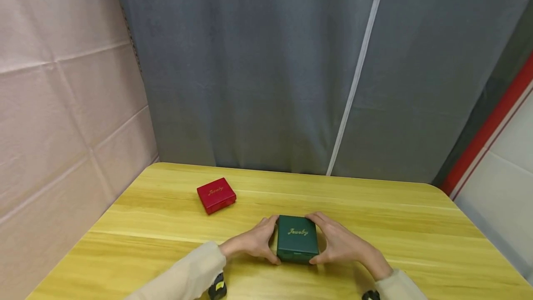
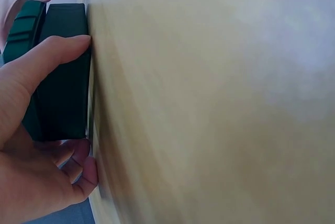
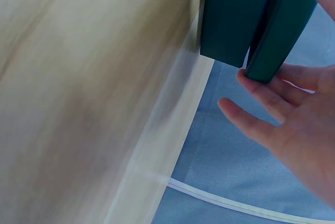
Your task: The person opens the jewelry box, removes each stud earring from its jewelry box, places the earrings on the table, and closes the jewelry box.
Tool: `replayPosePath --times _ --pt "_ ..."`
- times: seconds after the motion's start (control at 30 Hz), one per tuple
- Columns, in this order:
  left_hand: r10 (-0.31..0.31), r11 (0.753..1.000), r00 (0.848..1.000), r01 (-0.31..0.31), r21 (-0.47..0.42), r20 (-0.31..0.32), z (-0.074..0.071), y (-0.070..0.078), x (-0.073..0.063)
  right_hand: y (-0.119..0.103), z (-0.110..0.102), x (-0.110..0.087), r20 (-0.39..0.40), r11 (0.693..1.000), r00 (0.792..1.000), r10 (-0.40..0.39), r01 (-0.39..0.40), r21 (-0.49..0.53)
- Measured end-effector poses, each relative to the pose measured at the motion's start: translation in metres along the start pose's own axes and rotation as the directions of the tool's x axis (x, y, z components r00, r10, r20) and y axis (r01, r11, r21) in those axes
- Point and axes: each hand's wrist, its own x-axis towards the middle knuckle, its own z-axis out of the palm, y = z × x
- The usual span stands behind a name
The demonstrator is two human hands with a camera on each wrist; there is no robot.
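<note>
Toward the near side of the desk (image 1: 374, 207), whose front edge falls outside the head view, sits a green box (image 1: 297, 237), held from both sides by the left hand (image 1: 258, 239) and the right hand (image 1: 339, 242). Its inside is hidden under the lid; a dark seam divides lid from base, and a bright sliver shows at the seam's far end in the right wrist view, but how far the lid is raised is hard to make out. The gold lettering (image 1: 297, 232) on top is small and curly. Both hands' fingers grasp the box between thumb and fingertips: each thumb reaches a near corner, each forefinger a far one. From the left wrist, the left thumb (image 2: 57, 51) lies across the box's side, its tip close to the desk, while the other fingers bend around the far end, partly covered by the box. From the right wrist, fingertips touch the far end of the lid and one finger stands apart from it; the right thumb is cut off by the frame, as is the box's upper part. Both sleeves run out of the head view, and the black wrist gear (image 1: 218, 286) is only partly visible. A red box (image 1: 216, 196) lies well apart, nearer the desk's far left corner.
</note>
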Motion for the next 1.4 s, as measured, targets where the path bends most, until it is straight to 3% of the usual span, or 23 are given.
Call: replayPosePath --times 0.3,0.57,1.0,1.4 --pt "0.016 1.0 1.0 -0.016 0.013 -0.005 0.0 -0.001 0.0 0.001 -0.001 -0.003 0.018 0.999 0.999 0.032 -0.032 0.009" --pt "0.045 0.999 0.999 -0.045 0.025 -0.009 0.0 0.0 0.0 0.005 -0.003 -0.008 -0.022 1.0 0.999 0.031 -0.031 0.007" --pt "0.032 0.999 0.999 -0.031 0.023 -0.008 0.001 -0.002 0.001 0.015 -0.013 -0.019 -0.093 0.996 0.992 0.085 -0.086 -0.009" --pt "0.023 0.999 1.0 -0.022 0.025 -0.01 0.001 -0.001 0.0 0.025 -0.021 -0.027 -0.104 0.991 0.985 0.135 -0.134 0.015"
